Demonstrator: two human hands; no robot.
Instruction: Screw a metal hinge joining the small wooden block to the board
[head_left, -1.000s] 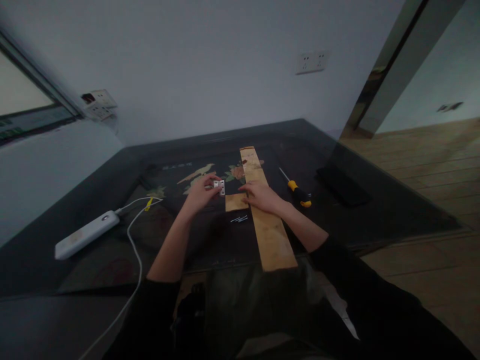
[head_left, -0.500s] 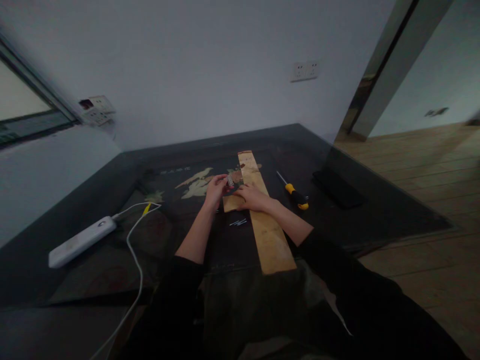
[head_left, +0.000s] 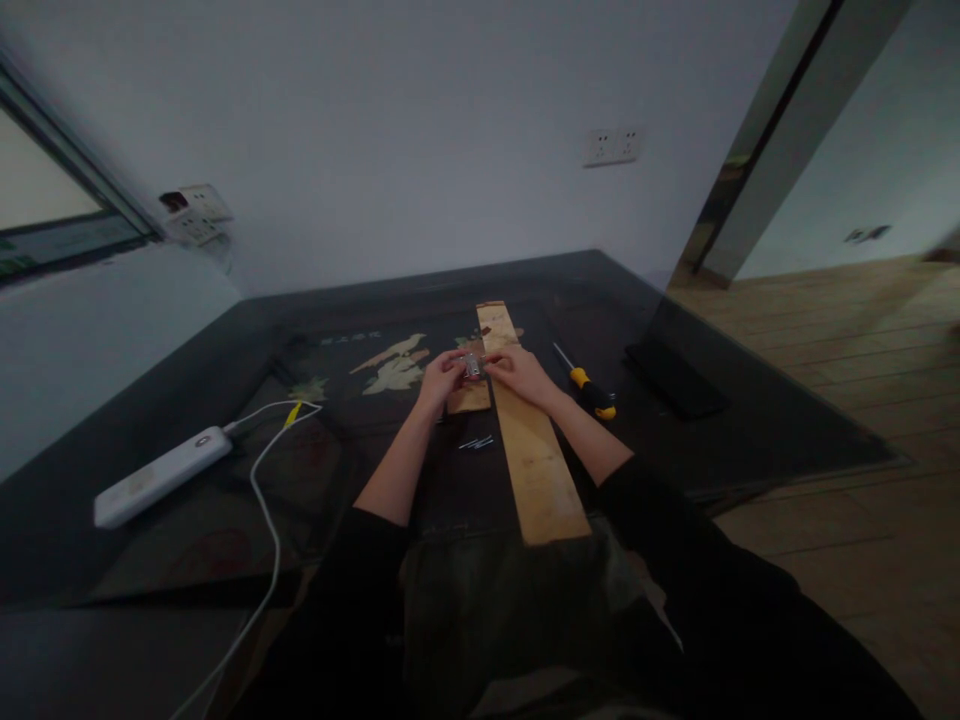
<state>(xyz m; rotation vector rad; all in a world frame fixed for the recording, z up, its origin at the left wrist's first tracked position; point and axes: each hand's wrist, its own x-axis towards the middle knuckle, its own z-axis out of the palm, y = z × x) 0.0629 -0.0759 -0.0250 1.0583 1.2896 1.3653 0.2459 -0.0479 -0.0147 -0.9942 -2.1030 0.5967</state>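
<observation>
A small silver metal hinge [head_left: 472,366] is held just above a short wooden piece [head_left: 469,401]. My left hand [head_left: 444,378] pinches it at the left side. From the right, my right hand [head_left: 519,374] has its thumb and fingers closed at the hinge's other edge, over a long wooden board [head_left: 536,465]. That board lies lengthwise on the dark table, with the short piece against its left side. Several thin screws [head_left: 476,443] lie on the table nearer to me.
Right of the board lies a yellow and black screwdriver [head_left: 589,388], and beyond it a flat black object [head_left: 675,380]. A white power strip [head_left: 163,475] with a white cable [head_left: 270,520] occupies the table's left side. A wall [head_left: 412,180] borders the far edge.
My right hand has lifted off the short wooden piece and moved to the hinge. My left hand has brought the hinge slightly to the right, so both hands now meet at it.
</observation>
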